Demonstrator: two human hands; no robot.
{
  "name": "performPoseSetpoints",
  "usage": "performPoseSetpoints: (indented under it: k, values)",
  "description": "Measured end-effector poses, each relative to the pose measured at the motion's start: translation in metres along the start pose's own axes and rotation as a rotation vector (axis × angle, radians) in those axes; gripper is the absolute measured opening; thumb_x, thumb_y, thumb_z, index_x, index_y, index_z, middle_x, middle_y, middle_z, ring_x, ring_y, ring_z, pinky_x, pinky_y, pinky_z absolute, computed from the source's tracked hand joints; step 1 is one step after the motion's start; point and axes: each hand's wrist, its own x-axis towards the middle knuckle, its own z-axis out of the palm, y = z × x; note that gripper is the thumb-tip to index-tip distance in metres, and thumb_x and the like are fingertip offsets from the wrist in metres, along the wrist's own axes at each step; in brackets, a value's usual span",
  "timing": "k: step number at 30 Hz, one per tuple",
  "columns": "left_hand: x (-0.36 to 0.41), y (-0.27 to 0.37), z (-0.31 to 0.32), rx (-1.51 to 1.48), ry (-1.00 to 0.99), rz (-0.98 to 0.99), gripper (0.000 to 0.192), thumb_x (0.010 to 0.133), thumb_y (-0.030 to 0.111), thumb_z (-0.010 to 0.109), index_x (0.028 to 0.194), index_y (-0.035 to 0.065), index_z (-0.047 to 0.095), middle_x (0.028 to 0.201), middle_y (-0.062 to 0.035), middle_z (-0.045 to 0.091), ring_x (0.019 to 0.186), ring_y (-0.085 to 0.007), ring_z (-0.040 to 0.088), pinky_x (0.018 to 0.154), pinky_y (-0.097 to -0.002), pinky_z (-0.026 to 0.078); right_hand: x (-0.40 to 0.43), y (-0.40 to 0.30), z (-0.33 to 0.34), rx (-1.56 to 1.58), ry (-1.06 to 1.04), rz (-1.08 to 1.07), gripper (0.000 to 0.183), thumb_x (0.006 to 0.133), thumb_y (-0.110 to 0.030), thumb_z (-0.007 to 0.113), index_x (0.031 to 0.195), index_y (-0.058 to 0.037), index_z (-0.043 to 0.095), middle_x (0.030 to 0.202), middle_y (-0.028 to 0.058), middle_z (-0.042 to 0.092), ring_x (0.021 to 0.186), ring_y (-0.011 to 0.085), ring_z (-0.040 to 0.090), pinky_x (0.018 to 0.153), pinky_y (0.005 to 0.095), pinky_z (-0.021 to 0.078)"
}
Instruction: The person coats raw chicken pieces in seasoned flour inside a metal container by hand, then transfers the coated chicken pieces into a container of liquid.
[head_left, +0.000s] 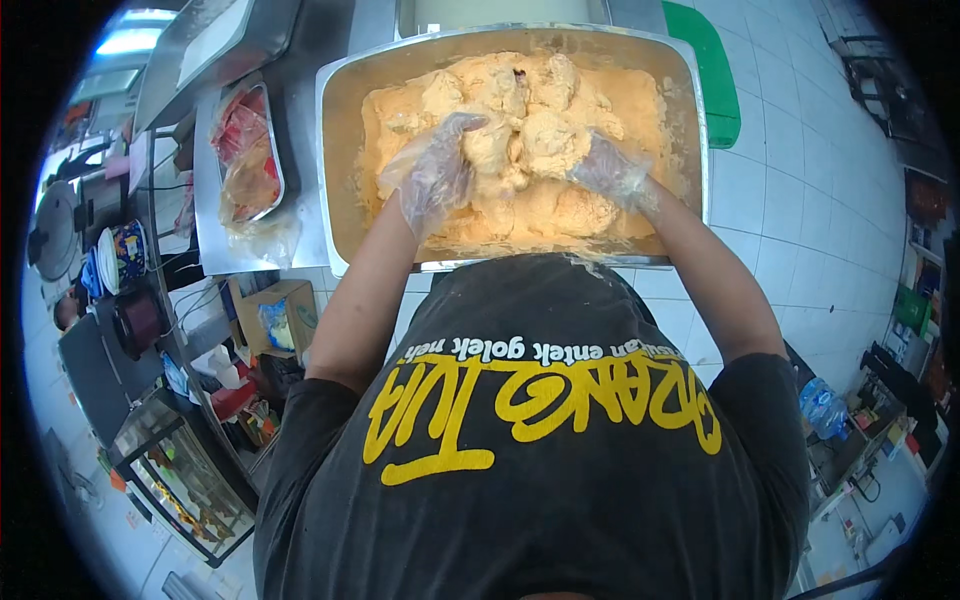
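Note:
A large metal tub (341, 165) holds orange-tinted flour (637, 97) with several flour-coated pieces of food, probably meat. My left hand (442, 169), in a clear plastic glove, rests against a coated piece (487, 146) near the middle of the tub, its thumb along the top edge. Another coated piece (551, 142) lies just to the right, and my gloved right hand (611, 169) is on its right side, fingertips in the flour. The two pieces are close together between my hands. The undersides of both hands are hidden, so whether either piece is gripped is unclear.
Left of the tub, a metal tray (277, 161) with plastic bags of something red stands on a steel table (210, 240). A deep steel container (225, 60) is behind it. A green plastic object (709, 82) sits beyond the tub's right edge. A cardboard box (300, 307) is lower left.

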Motion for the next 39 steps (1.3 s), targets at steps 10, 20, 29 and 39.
performPoseSetpoints:
  k: [10, 20, 29, 39]
  values:
    - [-0.017, 0.024, -0.077, 1.443, 0.396, 0.085, 0.072, 0.097, 0.062, 0.060, 0.127, -0.0028, 0.065, 0.115, -0.0179, 0.072, 0.102, -0.0255, 0.070, 0.087, -0.0391, 0.055, -0.023, -0.077, -0.030, -0.257, 0.118, 0.238, 0.056, 0.093, -0.030, 0.074, 0.142, -0.0079, 0.057, 0.134, 0.0115, 0.066, 0.119, 0.0258, 0.062, 0.105, 0.0399, 0.0488]
    - [-0.039, 0.031, -0.079, 1.308, 0.229, 0.256, 0.047, 0.089, 0.030, 0.082, 0.127, 0.0045, 0.069, 0.101, -0.0163, 0.076, 0.084, -0.0205, 0.072, 0.078, -0.0380, 0.056, -0.016, -0.062, -0.029, 0.045, 0.231, 0.089, 0.062, 0.077, -0.026, 0.088, 0.133, -0.0115, 0.064, 0.129, 0.0067, 0.069, 0.104, 0.0221, 0.069, 0.096, 0.0363, 0.0537]
    - [-0.042, 0.023, -0.079, 1.121, 0.252, 0.586, 0.038, 0.089, 0.019, 0.077, 0.124, 0.0060, 0.073, 0.104, -0.0155, 0.076, 0.093, -0.0288, 0.073, 0.086, -0.0375, 0.057, -0.035, -0.161, -0.013, -0.509, 0.350, 0.079, 0.037, 0.087, -0.016, 0.075, 0.123, -0.0160, 0.070, 0.121, 0.0100, 0.073, 0.105, 0.0266, 0.070, 0.097, 0.0372, 0.0540]
    - [-0.052, 0.049, -0.049, 1.347, 0.136, 0.545, 0.030, 0.089, 0.020, 0.078, 0.112, 0.0010, 0.075, 0.097, -0.0156, 0.077, 0.085, -0.0247, 0.072, 0.082, -0.0356, 0.057, -0.026, -0.169, -0.006, -0.587, 0.104, 0.125, 0.039, 0.088, -0.024, 0.075, 0.124, -0.0081, 0.073, 0.123, 0.0144, 0.071, 0.114, 0.0307, 0.066, 0.103, 0.0406, 0.0509]
